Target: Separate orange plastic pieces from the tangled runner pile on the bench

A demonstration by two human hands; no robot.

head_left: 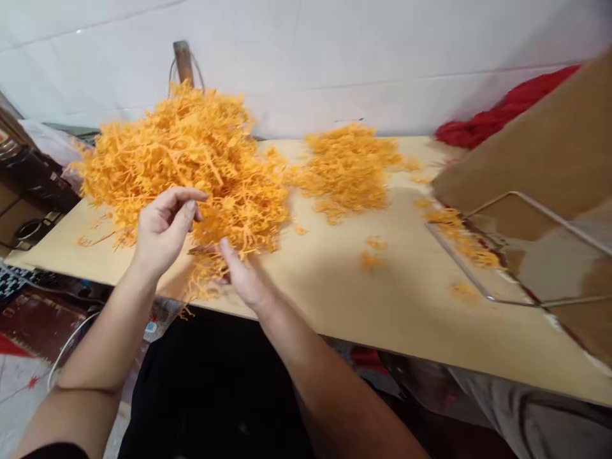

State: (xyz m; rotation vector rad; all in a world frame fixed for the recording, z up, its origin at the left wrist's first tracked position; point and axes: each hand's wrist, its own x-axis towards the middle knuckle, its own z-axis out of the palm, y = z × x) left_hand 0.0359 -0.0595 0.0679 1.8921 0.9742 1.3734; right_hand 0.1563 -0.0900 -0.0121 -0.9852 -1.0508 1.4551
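A large heap of orange, thin-branched plastic-looking sprigs (191, 140) is piled at the left of the table. In front of it, my left hand (165, 223) is closed, thumb drawn up against the curled fingers; anything between the fingertips cannot be made out. My right hand (241, 274) is lower and to the right, its thumb up and its fingers partly hidden, closed around an orange sprig (205, 277). Strands of that sprig hang down past the table's front edge. Motion blurs the pieces between the two hands.
A flatter pile of small orange pieces (351, 169) lies at the table's (306, 287) back middle, with scattered bits nearby. At right, a cardboard sheet (535, 153) leans beside a bent metal wire frame (461, 264). Red material (502, 108) lies behind, against the white wall (358, 51).
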